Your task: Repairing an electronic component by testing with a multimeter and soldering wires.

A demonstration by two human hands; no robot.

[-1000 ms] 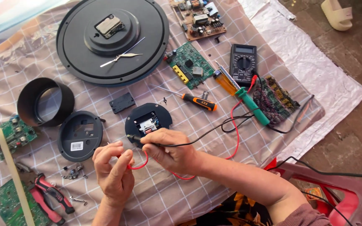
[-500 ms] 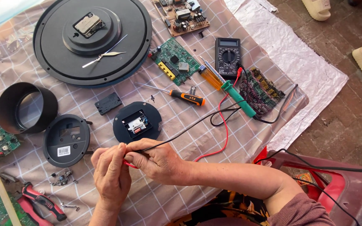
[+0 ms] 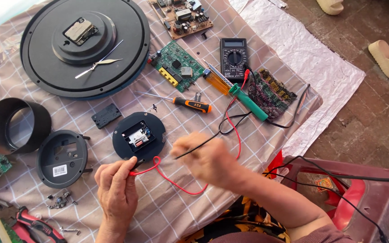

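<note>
The left hand (image 3: 115,189) pinches the red probe (image 3: 137,169) — its tip touches the lower edge of the round black module (image 3: 139,137), which lies on the checked cloth (image 3: 230,144). The right hand (image 3: 203,157) (blurred) is closed around the black probe (image 3: 183,154), just right of the module. Both leads run up to the multimeter (image 3: 234,58).

Probably a home repair spot: multimeter (image 3: 234,57), circuit boards (image 3: 177,66), cloth-covered floor.

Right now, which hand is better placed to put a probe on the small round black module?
Left. The left hand holds the red probe lead touching the module's near rim; the right hand, blurred, holds the black lead off to the side.
</note>
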